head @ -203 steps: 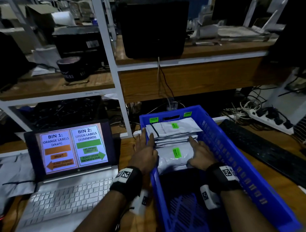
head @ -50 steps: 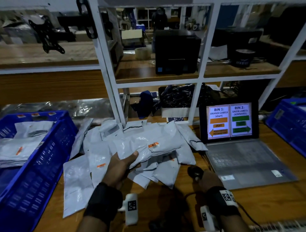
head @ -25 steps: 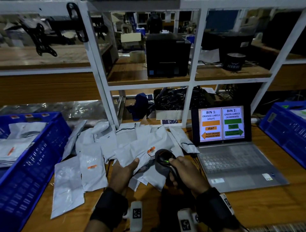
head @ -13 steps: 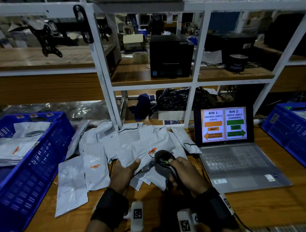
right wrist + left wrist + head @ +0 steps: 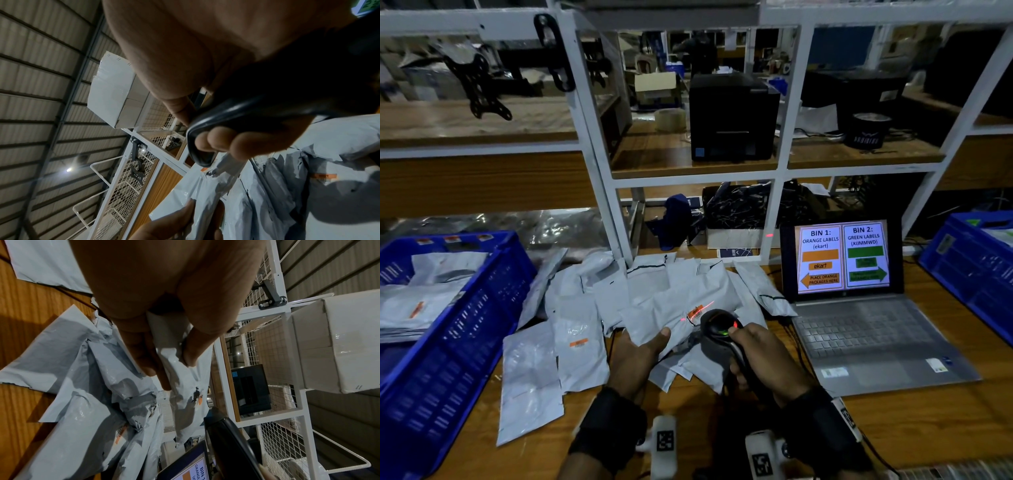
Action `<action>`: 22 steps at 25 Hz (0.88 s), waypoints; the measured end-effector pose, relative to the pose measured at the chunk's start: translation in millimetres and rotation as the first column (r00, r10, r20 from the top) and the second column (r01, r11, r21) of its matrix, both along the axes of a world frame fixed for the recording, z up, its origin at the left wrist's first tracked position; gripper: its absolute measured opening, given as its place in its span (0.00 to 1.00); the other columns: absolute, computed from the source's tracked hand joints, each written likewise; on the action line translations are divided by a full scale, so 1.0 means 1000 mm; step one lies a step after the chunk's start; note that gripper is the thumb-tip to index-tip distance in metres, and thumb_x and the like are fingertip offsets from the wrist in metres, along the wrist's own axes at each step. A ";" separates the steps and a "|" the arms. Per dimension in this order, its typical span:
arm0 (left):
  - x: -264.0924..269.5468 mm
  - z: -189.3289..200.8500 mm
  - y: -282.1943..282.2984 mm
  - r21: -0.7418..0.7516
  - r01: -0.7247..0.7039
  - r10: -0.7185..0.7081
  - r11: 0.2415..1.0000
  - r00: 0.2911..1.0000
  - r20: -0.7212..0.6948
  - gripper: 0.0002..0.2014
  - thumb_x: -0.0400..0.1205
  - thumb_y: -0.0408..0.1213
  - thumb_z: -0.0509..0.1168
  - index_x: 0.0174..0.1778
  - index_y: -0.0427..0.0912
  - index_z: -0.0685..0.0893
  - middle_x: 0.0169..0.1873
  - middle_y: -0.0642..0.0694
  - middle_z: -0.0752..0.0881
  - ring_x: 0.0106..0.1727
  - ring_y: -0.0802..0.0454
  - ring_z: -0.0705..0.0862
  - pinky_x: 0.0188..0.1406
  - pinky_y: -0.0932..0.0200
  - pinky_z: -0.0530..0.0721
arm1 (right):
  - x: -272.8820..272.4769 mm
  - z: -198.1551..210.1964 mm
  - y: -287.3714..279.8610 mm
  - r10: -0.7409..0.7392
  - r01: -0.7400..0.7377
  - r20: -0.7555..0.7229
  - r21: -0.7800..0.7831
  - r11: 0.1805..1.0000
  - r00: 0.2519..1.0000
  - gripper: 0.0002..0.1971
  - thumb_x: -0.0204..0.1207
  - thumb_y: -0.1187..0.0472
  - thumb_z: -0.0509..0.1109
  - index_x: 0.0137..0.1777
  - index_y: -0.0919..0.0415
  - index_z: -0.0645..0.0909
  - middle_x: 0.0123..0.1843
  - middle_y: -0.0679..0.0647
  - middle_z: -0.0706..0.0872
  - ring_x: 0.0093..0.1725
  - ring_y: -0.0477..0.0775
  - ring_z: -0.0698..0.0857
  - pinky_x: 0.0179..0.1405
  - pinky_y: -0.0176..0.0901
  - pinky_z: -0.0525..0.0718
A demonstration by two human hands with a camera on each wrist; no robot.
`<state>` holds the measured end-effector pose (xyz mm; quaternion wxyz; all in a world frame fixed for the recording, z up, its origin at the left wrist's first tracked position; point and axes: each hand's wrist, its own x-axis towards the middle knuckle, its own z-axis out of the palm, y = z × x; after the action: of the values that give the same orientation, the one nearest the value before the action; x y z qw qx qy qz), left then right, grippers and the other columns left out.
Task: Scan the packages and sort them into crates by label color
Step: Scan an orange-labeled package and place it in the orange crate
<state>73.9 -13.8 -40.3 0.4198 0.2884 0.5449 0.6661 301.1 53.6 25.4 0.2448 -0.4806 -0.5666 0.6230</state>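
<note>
Above the table (image 5: pixel 893 421), the left hand (image 5: pixel 635 359) pinches a package (image 5: pixel 681 308), orange label (image 5: pixel 695 312) upward for reading; beside that grip, the right hand (image 5: pixel 763 359) clasps the scanner (image 5: pixel 717 325), aimed there.

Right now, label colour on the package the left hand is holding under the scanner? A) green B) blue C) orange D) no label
C: the package gripped by the left hand carries an orange label, with the red scan line from the scanner in the right hand crossing it.
</note>
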 end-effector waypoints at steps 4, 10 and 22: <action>0.001 0.006 -0.002 0.003 0.004 -0.004 1.000 1.000 -0.003 0.22 0.86 0.29 0.73 0.77 0.41 0.83 0.68 0.41 0.91 0.70 0.38 0.89 0.75 0.29 0.82 | 0.001 -0.002 -0.001 0.001 -0.001 -0.001 0.013 1.000 1.000 0.18 0.88 0.47 0.65 0.51 0.65 0.78 0.31 0.63 0.86 0.25 0.57 0.80 0.25 0.43 0.77; 0.004 0.004 -0.001 0.021 0.001 -0.001 1.000 1.000 -0.007 0.24 0.85 0.34 0.77 0.78 0.41 0.83 0.69 0.41 0.90 0.71 0.38 0.89 0.76 0.29 0.81 | 0.019 -0.019 0.006 -0.083 0.069 0.101 0.135 0.988 0.991 0.19 0.84 0.43 0.70 0.46 0.60 0.78 0.36 0.64 0.90 0.29 0.57 0.86 0.31 0.48 0.81; 0.047 0.005 -0.009 0.045 -0.161 0.164 0.986 0.984 -0.066 0.22 0.83 0.44 0.79 0.74 0.48 0.87 0.66 0.45 0.92 0.68 0.41 0.90 0.71 0.31 0.85 | 0.087 -0.117 0.052 0.091 -0.159 0.448 0.116 0.980 0.890 0.16 0.76 0.55 0.78 0.60 0.48 0.78 0.57 0.51 0.88 0.59 0.54 0.86 0.64 0.52 0.84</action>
<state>120.5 -23.2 -35.6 0.3391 0.2741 0.5678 0.6982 388.2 105.9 -91.9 0.1051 -0.5514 -0.6822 0.4684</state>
